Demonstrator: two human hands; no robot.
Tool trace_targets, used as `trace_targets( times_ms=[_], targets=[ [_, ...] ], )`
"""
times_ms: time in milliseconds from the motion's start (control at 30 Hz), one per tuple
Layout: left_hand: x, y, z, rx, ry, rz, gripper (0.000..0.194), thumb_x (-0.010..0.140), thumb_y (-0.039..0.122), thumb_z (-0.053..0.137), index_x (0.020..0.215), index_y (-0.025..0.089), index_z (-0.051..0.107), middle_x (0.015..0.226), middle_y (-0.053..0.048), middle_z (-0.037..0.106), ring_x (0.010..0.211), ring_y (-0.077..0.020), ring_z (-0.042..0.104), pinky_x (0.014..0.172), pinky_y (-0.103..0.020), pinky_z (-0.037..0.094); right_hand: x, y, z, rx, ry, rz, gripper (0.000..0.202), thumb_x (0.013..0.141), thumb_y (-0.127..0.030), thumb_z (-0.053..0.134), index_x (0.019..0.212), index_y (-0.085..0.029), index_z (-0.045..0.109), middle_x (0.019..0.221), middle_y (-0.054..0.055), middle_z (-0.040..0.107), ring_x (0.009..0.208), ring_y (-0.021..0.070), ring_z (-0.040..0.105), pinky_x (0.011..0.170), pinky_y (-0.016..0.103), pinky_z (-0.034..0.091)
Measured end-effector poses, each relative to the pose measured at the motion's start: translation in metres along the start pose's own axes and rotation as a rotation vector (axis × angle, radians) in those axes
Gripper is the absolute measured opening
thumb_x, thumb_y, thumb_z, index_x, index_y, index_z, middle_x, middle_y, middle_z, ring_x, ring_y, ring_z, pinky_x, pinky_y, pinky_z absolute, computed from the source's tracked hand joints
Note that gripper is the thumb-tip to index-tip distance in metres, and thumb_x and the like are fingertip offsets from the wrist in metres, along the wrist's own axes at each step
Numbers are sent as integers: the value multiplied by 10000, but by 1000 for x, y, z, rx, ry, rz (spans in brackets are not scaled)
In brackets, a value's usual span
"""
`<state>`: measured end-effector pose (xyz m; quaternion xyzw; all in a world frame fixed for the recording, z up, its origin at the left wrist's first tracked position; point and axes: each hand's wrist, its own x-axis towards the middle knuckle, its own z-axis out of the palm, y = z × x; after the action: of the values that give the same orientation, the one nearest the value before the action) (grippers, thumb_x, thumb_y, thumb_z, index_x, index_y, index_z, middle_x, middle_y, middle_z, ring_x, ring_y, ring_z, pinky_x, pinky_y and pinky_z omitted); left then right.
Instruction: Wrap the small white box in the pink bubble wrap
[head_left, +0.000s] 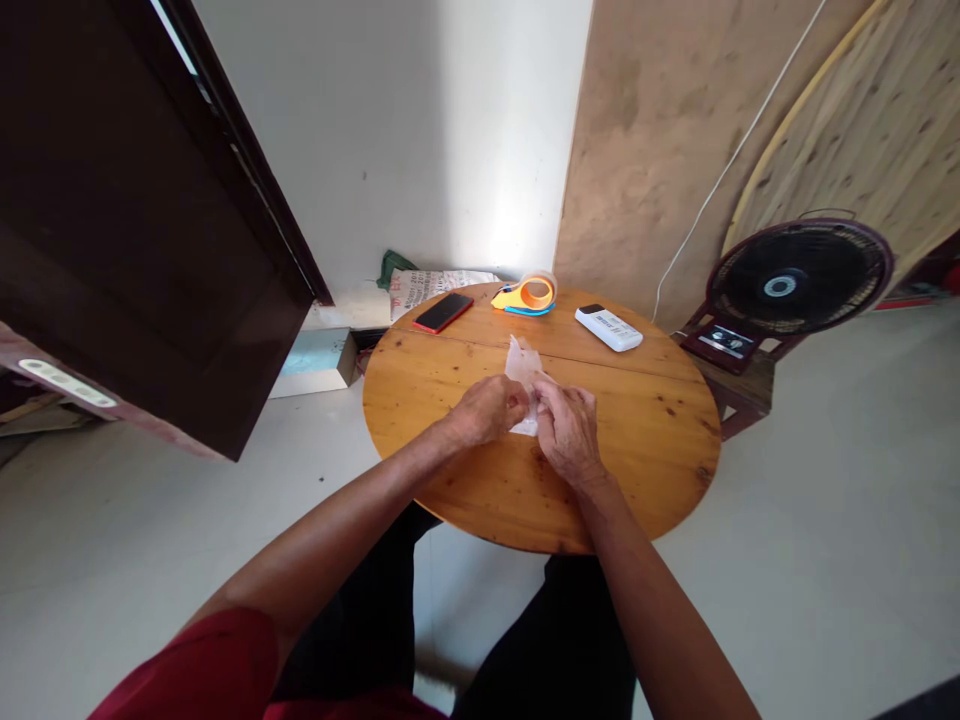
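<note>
A thin, whitish, crumpled sheet lies on the round wooden table, partly covered by my hands. It looks like soft plastic or tissue, but I cannot tell which. My left hand is closed at the sheet's left side, with its fingers curled in. From the right, my right hand bends its fingers down and pinches the sheet near its middle. The fingertips of both hands almost meet over it, and they hide whatever lies directly beneath them.
Along the table's far edge are a dark phone with a red edge, an orange tape dispenser and a white box-shaped device. A black fan stands on a stool at right. A dark door is at left.
</note>
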<state>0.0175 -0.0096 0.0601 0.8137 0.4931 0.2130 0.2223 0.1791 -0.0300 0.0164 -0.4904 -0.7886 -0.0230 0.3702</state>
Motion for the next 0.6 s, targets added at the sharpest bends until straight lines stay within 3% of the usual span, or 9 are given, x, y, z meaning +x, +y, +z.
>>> trace_targets(
  times_ms=[200,367,600],
  targets=[
    [-8,5,21,246,226,112,165,828,184,512,785,161,670,929,-79,621,899,-186,575,836,-297,467,-1,1,2,-34,10,67,328,831,-123,417,1122,-180,557,1111,73,672,1004,215,560,941,365,303],
    [-10,3,23,294,213,172,157,831,151,489,768,165,632,894,-70,625,926,-199,559,870,-312,464,-2,4,-1,-173,4,241,318,844,-206,440,1134,-164,561,1104,101,664,1011,253,551,915,385,320],
    [-8,5,23,363,149,199,189,853,161,458,762,159,624,891,-77,626,919,-205,534,892,-335,449,2,10,-9,-268,-108,523,495,804,-273,485,1277,-127,472,1230,166,587,1140,312,513,904,423,351]
  ],
)
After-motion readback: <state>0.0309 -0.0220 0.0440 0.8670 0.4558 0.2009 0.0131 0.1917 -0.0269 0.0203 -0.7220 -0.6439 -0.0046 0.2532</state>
